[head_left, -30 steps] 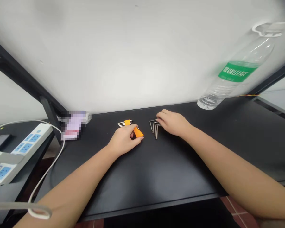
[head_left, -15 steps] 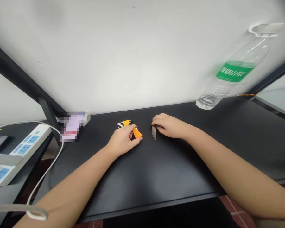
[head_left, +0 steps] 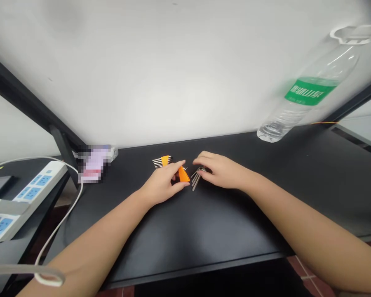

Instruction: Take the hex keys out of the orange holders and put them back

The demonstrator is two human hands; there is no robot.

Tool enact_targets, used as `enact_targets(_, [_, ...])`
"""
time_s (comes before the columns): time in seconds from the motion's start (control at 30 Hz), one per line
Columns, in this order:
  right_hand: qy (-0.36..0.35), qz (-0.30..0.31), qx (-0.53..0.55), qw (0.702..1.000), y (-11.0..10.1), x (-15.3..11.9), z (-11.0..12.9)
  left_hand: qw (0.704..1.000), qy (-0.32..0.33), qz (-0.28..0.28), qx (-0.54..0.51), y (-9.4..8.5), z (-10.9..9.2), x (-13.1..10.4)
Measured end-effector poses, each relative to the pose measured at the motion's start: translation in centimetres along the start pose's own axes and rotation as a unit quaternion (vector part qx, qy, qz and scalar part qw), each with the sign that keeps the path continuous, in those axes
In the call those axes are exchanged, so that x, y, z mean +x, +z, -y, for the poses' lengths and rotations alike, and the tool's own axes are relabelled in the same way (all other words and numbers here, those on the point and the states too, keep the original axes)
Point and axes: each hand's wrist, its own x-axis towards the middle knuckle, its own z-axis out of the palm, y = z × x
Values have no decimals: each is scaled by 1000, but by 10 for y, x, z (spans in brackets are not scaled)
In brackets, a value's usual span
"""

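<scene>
My left hand point(head_left: 165, 181) is closed around an orange hex key holder point(head_left: 184, 175), its thumb and fingertips at the holder's near end. Just beyond that hand lies a second orange holder point(head_left: 165, 160) with several hex keys in it, partly hidden by my fingers. My right hand point(head_left: 214, 169) rests low over the desk, with index finger and thumb apart. Several loose grey hex keys point(head_left: 196, 180) lie fanned out under its fingertips, between the two hands. The thumb covers part of their bent ends.
A tall clear bottle point(head_left: 309, 91) with a green label stands at the back right of the black desk point(head_left: 173, 243). At left are a blurred-out package point(head_left: 94, 165), a white power strip point(head_left: 31, 198) and a white cable point(head_left: 68, 210). A white wall point(head_left: 160, 74) rises behind.
My left hand has moved slightly right with the orange holder. The loose hex keys have spread into a fan and shifted left, and my right hand's fingers have parted from their grip.
</scene>
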Motion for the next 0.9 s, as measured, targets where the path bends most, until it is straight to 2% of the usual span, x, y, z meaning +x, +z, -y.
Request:
enact_targets(0.07, [-10, -6, 84, 996, 1, 3, 5, 999, 2, 10, -33, -1, -3, -1])
enact_targets(0.17, [-19, 16, 170, 985, 5, 9, 11, 998, 4, 24, -64, -3, -9, -1])
enact_targets(0.27, [27, 39, 266, 963, 9, 12, 13, 997, 12, 39, -63, -6, -14, 0])
enact_targets(0.37, [84, 55, 366, 925, 9, 12, 14, 998, 18, 35, -40, -7, -16, 1])
enact_targets(0.57, [157, -54, 472, 866, 7, 11, 2, 998, 2, -46, 50, -2, -4, 1])
enact_targets(0.63, [189, -60, 448, 872, 8, 12, -9, 995, -10, -58, 76, -1, -2, 1])
enact_targets(0.73, [239, -39, 326, 914, 11, 14, -26, 993, -23, -62, 96, -1, -2, 1])
enact_targets(0.83, [235, -14, 156, 959, 12, 17, -37, 993, -24, -60, 101, -1, -4, 1])
enact_targets(0.9, [216, -5, 67, 974, 11, 17, -40, 992, -26, -60, 105, -2, -4, 1])
